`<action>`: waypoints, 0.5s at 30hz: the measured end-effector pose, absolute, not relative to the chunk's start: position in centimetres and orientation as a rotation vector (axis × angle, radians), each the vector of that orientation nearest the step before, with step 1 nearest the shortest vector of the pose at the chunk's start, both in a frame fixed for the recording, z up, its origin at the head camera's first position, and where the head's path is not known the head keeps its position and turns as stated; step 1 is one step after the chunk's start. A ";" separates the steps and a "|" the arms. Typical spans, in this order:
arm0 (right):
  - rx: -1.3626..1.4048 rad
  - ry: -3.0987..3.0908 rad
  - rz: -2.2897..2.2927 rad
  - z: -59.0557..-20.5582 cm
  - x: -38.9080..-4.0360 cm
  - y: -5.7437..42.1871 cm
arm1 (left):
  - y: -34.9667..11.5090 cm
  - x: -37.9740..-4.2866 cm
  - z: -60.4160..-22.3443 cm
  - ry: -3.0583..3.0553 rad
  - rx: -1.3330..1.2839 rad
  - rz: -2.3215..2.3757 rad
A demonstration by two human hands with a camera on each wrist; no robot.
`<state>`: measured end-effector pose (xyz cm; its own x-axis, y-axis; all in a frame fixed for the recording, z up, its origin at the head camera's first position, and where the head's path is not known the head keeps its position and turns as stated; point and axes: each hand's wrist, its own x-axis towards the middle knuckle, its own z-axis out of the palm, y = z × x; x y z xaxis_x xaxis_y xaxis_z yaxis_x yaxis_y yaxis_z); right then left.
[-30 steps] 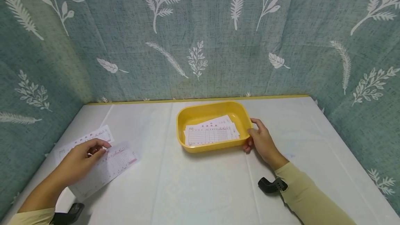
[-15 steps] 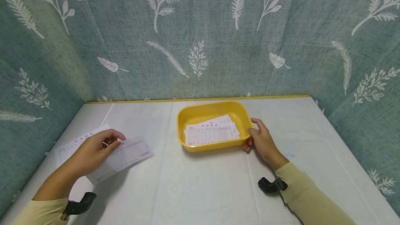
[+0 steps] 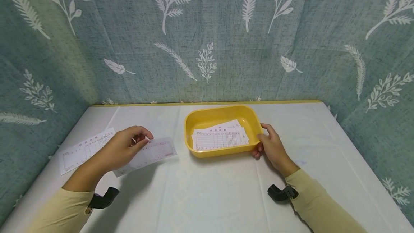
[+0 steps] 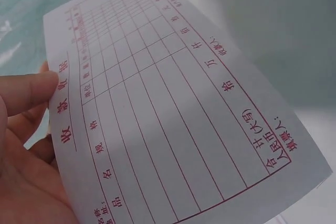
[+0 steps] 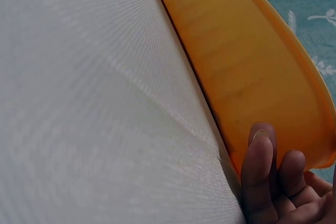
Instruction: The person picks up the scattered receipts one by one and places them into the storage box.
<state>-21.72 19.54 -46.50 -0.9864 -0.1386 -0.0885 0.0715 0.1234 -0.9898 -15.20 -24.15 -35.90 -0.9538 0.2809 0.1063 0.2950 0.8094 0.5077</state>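
My left hand (image 3: 124,148) pinches the top edge of a printed receipt slip (image 3: 152,154) between thumb and fingers, and the slip hangs tilted above the white table, left of the tray. Red ruled lines and printed characters fill that receipt slip (image 4: 152,93) in the left wrist view. A yellow plastic tray (image 3: 191,121) stands near the table's back edge with several receipt slips (image 3: 220,139) lying in it. At the tray's right end my right hand (image 3: 273,148) grips the rim, thumb on top; its lower fingers (image 5: 257,177) show against the outer wall in the right wrist view.
Another receipt slip (image 3: 82,152) lies on the left of the white-covered table (image 3: 207,193), partly behind my left forearm. Patterned green fabric (image 3: 207,39) walls the table at the back and both sides. Each wrist wears a black band (image 3: 283,192).
My left hand has carried its receipt slip to the right, towards the tray, uncovering more of the slip on the table. The right hand and the tray have stayed in place.
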 end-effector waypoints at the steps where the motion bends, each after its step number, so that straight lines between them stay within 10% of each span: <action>1: -0.068 2.225 -1.985 -46.5 -21.7 19.6 | -23.9 -15.2 -36.0 -2.963 -0.483 -0.842; 15: -0.069 2.231 -1.976 -46.7 -21.7 19.7 | -21.6 -15.2 -36.1 -2.961 -0.565 -0.875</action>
